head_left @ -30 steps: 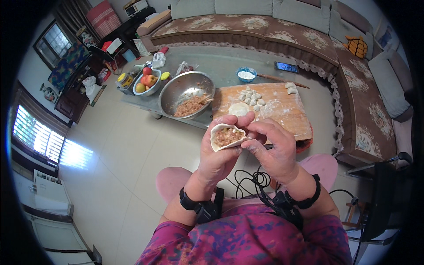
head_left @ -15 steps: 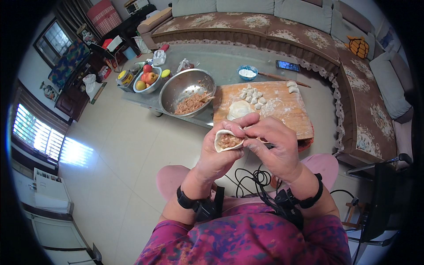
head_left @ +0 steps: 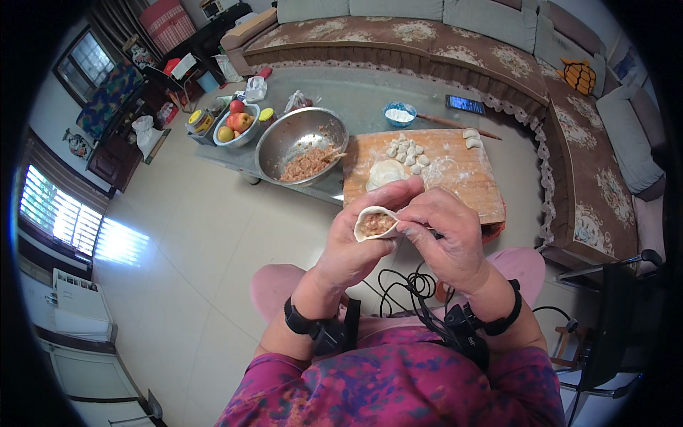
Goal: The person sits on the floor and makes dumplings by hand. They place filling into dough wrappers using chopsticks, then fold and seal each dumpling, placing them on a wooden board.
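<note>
A partly folded dumpling (head_left: 376, 224) hangs between my two hands, its pinkish meat filling showing through the open side. My left hand (head_left: 345, 249) cups it, fingers behind and thumb below. With thumb and fingertips, my right hand (head_left: 449, 231) pinches the wrapper's right edge. Just beyond, a floury wooden board (head_left: 466, 178) carries flat round wrappers (head_left: 385, 175), several small dough pieces (head_left: 405, 151) and folded dumplings (head_left: 472, 138) at its far right corner. Left of the board, a steel bowl (head_left: 279, 142) holds meat filling (head_left: 306, 166) with a utensil in it.
Behind the board are a blue bowl of flour (head_left: 399, 115), a rolling pin (head_left: 455, 125) and a phone (head_left: 464, 104) on the glass table (head_left: 356, 89). A fruit bowl (head_left: 237, 128) stands far left. Black cables (head_left: 409, 288) loop below my hands. A sofa (head_left: 420, 43) curves around the table.
My left fingers have straightened and shifted behind the wrapper. The dumpling has moved slightly right, its opening now rounder. My right hand still pinches the edge.
</note>
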### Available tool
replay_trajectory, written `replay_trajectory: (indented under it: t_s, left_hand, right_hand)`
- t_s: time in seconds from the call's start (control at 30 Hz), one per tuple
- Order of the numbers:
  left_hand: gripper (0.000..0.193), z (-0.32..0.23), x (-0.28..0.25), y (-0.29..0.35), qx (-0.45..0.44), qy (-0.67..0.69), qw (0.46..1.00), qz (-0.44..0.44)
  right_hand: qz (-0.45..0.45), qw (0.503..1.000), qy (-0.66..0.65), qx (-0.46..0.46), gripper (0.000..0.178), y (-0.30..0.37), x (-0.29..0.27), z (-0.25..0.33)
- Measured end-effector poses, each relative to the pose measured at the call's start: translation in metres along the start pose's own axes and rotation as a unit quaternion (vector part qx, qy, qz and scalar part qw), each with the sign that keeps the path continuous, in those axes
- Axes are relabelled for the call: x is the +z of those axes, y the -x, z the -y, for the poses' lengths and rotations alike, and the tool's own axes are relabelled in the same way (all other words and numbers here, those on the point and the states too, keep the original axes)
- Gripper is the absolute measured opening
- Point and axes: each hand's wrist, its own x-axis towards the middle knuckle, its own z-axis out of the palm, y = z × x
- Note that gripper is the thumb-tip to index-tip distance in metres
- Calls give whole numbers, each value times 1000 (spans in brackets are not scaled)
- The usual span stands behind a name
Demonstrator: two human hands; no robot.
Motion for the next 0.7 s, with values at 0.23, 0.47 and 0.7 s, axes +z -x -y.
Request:
replay_trajectory:
  t_s: [0.23,0.47,0.7]
  left_hand:
    - [68,10,17,3,-58,160,981,-90]
    - [56,20,18,3,-15,128,983,-130]
    - [46,18,4,3,-28,108,990,-81]
  right_hand:
    - [-114,992,-42,28,12,5,8,1]
    - [-84,995,-12,47,18,6,8,-5]
    - [-37,998,-4,44,19,9,6,-6]
